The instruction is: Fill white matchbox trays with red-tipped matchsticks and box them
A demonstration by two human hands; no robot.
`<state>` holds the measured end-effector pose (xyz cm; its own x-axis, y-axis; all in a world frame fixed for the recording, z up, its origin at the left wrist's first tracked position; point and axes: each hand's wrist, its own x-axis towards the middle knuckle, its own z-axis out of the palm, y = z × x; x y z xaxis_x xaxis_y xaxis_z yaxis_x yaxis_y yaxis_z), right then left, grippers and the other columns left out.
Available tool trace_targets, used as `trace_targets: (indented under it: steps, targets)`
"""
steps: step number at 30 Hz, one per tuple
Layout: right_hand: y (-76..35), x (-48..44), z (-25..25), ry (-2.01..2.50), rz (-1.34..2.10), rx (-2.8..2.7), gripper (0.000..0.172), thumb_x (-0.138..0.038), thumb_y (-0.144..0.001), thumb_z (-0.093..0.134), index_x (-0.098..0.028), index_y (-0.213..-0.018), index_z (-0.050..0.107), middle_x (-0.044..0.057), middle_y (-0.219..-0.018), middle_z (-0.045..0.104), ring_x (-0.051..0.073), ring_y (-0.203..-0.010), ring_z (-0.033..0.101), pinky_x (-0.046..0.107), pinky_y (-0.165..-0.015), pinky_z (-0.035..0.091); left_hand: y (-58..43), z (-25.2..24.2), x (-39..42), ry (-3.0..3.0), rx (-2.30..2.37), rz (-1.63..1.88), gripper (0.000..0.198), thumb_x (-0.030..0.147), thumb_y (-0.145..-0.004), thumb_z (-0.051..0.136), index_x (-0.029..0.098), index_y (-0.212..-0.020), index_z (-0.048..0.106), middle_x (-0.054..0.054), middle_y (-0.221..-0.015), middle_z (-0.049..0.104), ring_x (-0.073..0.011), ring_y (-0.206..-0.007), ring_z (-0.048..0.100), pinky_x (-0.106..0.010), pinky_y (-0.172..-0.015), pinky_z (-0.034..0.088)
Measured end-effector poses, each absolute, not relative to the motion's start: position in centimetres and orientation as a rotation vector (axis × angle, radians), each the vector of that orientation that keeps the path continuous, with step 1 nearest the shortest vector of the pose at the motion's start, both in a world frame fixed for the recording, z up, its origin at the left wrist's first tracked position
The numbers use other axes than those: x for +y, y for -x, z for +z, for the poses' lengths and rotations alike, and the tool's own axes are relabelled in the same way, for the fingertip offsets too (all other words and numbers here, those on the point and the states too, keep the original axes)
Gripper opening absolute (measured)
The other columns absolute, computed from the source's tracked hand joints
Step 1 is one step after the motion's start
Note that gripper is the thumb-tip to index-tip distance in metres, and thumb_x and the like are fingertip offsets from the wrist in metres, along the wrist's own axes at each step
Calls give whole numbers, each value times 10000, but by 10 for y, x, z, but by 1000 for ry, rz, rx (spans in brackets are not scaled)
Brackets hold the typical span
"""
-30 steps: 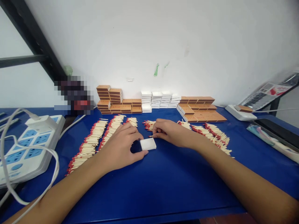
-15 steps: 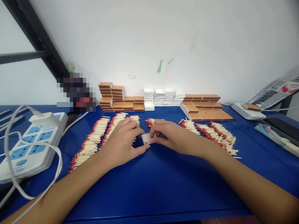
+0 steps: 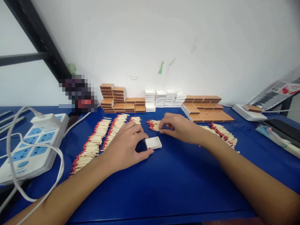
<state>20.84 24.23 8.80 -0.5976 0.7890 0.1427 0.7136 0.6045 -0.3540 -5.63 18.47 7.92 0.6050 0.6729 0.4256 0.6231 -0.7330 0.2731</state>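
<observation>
A small white matchbox tray lies on the blue table with at least one match inside, along its near side. My left hand steadies it, the thumb at its near left corner and the fingers at its far left. Beyond the tray, my right hand has its fingertips pinched at the right end of a small pile of red-tipped matches. What exactly sits between those fingertips is partly hidden. Longer rows of matches spread out on the left, partly behind my left hand.
Brown matchboxes and white trays are stacked along the wall, with more brown matchboxes to their right. Further matches lie beyond my right forearm. A power strip with looping white cables stands left.
My right hand has let go of the tray and moved up and right to the small match pile. The tray, now more exposed, sits slightly further right beside my left hand.
</observation>
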Motion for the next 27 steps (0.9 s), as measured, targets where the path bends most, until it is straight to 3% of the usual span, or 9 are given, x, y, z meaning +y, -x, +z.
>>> trace_targets:
  steps: [6, 18, 27]
  targets:
    - [-208, 242, 87, 1226, 396, -2548, 144, -265, -981, 620, -213, -872, 700, 48, -916, 608, 190, -805, 562, 320, -698, 406, 58, 80, 185, -2724, 1112, 789, 221, 410, -891, 791, 222, -1001, 756, -58, -982, 675, -258, -1001, 589, -455, -933, 504]
    - [-212, 238, 93, 1247, 393, -2584, 52, -270, -914, 674, -235, -897, 708, 49, -917, 612, 204, -813, 575, 332, -717, 429, 57, 80, 185, -2728, 1118, 765, 250, 421, -891, 795, 206, -1014, 768, -61, -977, 680, -261, -1005, 594, -460, -941, 503]
    - [-208, 239, 92, 1307, 404, -2609, 117, -289, -952, 660, -214, -870, 698, 54, -924, 618, 196, -789, 564, 326, -697, 400, 57, 78, 186, -2731, 1120, 765, 237, 405, -887, 799, 208, -1015, 765, -61, -980, 686, -259, -1007, 598, -452, -940, 503]
